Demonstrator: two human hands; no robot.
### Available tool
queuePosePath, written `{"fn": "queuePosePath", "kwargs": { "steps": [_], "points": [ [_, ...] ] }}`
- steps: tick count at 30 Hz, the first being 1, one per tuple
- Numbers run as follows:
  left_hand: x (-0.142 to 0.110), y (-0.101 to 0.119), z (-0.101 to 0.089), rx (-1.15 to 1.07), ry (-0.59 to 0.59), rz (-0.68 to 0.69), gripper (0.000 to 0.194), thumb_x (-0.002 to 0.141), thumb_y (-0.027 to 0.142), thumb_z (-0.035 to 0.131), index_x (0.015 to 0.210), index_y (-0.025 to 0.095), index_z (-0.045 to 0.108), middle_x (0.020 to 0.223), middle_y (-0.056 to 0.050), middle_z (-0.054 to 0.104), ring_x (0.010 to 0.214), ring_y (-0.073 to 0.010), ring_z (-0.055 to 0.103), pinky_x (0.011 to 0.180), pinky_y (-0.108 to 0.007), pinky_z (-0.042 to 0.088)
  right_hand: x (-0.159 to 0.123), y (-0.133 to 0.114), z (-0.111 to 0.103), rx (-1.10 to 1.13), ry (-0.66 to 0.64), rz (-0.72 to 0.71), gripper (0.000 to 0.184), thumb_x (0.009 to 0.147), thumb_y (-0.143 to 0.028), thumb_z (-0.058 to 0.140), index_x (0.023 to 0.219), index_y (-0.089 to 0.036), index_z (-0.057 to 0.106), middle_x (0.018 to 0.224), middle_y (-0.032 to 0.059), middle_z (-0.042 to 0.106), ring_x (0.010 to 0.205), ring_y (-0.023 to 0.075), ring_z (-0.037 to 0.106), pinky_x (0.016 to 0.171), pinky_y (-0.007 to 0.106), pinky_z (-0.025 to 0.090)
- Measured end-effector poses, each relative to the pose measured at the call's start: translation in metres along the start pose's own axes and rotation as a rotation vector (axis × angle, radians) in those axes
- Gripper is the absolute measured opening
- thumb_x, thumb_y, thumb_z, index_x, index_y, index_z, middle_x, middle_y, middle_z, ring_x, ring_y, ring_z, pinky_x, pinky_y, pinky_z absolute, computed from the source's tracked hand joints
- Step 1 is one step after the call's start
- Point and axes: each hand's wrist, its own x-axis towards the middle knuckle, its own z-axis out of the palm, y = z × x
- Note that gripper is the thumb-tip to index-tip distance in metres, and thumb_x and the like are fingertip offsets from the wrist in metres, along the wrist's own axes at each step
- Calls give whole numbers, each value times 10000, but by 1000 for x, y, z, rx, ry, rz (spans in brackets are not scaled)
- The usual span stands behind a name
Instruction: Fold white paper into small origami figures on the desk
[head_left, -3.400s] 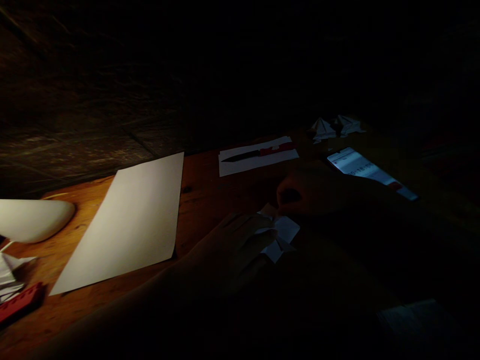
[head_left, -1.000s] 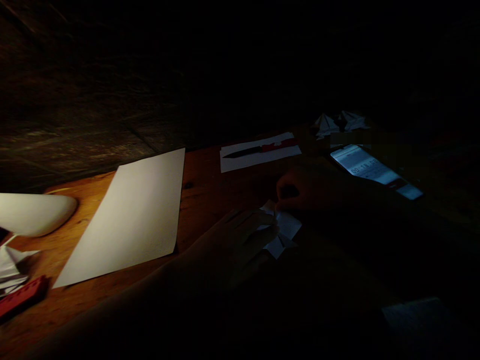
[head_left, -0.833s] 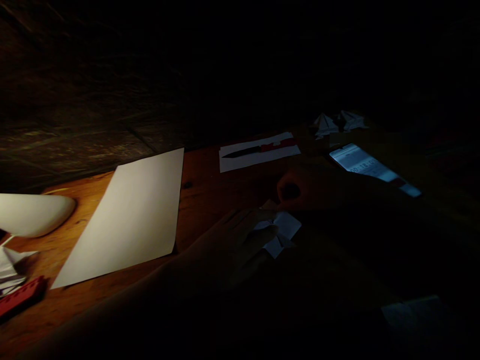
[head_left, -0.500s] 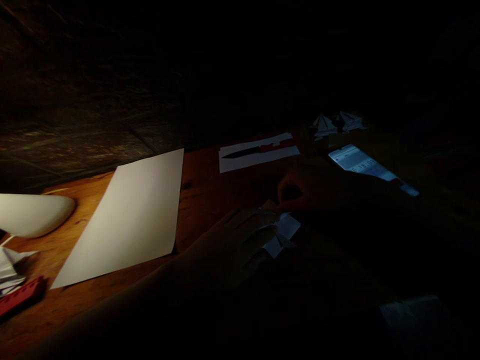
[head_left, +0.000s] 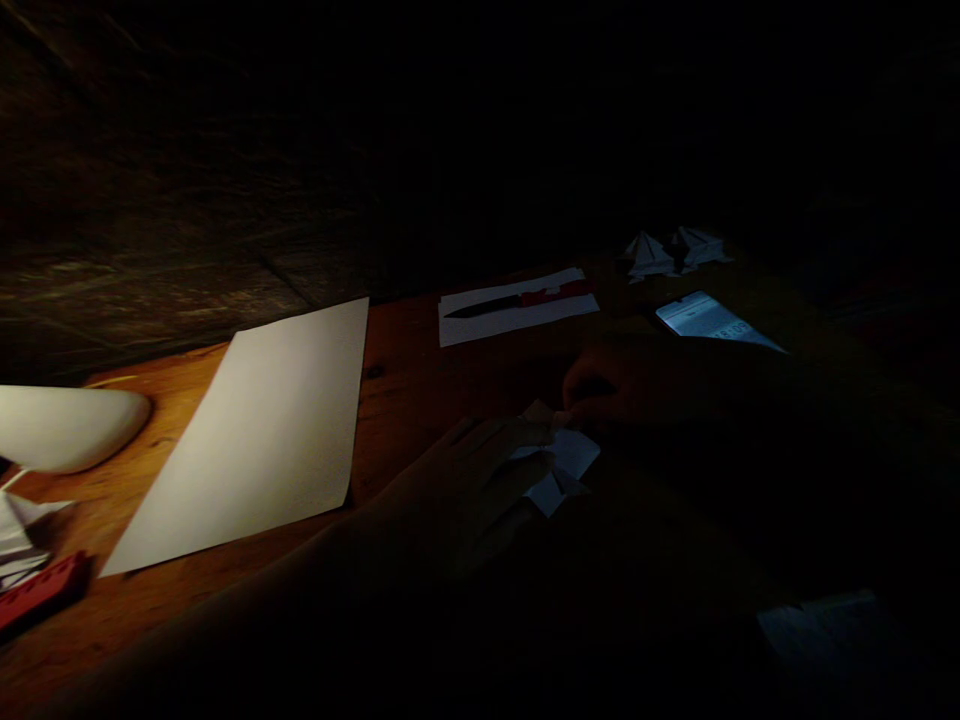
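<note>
The scene is very dark. A small folded white paper piece (head_left: 564, 468) lies on the wooden table (head_left: 405, 390) near the middle. My left hand (head_left: 472, 480) rests flat over its left part, fingers pressing down on it. My right hand (head_left: 637, 385) is closed in a pinch at the paper's upper edge, gripping a fold. Both forearms are in deep shadow.
A large blank white sheet (head_left: 262, 430) lies to the left. A red-handled knife (head_left: 517, 299) rests on a paper strip behind. A lit phone (head_left: 709, 318) and folded paper shapes (head_left: 671, 252) are at the right rear. A white lamp head (head_left: 67, 428) and a red object (head_left: 37, 592) sit far left.
My right hand has shifted slightly right along the folded paper's top edge and now covers more of the phone. My left hand stays pressed on the paper.
</note>
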Motion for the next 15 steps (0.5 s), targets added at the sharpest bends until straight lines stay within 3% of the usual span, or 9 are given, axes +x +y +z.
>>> {"fn": "queuePosePath", "kwargs": {
  "steps": [1, 4, 7, 10, 15],
  "points": [
    [0, 0, 0, 3, 3, -3, 371, 1040, 251, 537, 1392, 133, 531, 1527, -149, 514, 1394, -310, 486, 1099, -498, 498, -1, 1, -1, -1, 29, -51, 155, 867, -277, 677, 955, -194, 774, 880, 44, 769, 721, 160, 647, 616, 269, 403],
    [-1, 1, 0, 3, 6, -6, 375, 1036, 242, 543, 1397, 142, 527, 1511, -138, 530, 1371, -303, 503, 1091, -493, 502, 0, 3, -2, 28, 54, -229, 328, 806, -171, 725, 1132, -208, 720, 984, 31, 756, 813, 157, 656, 694, 257, 445],
    [-2, 1, 2, 6, 4, -2, 375, 1027, 221, 546, 1395, 151, 524, 1476, -126, 566, 1354, -291, 517, 1100, -481, 495, 6, 2, 0, 65, 30, -342, 198, 885, -208, 709, 1077, -201, 758, 1066, 50, 743, 950, 176, 675, 838, 293, 479],
    [-1, 0, 2, 0, -7, -9, 403, 1020, 205, 542, 1419, 154, 511, 1457, -117, 595, 1356, -290, 517, 1101, -478, 492, 12, 2, 5, 73, 61, -336, 153, 954, -246, 665, 1015, -188, 793, 1068, 61, 753, 971, 187, 688, 876, 318, 478],
    [0, -1, 0, -5, 21, 12, 377, 1036, 229, 529, 1402, 139, 529, 1501, -148, 559, 1364, -308, 520, 1082, -502, 512, 16, 5, 10, 65, 99, -294, 138, 931, -248, 690, 991, -175, 791, 1066, 66, 773, 953, 196, 704, 854, 318, 481]
  ]
}}
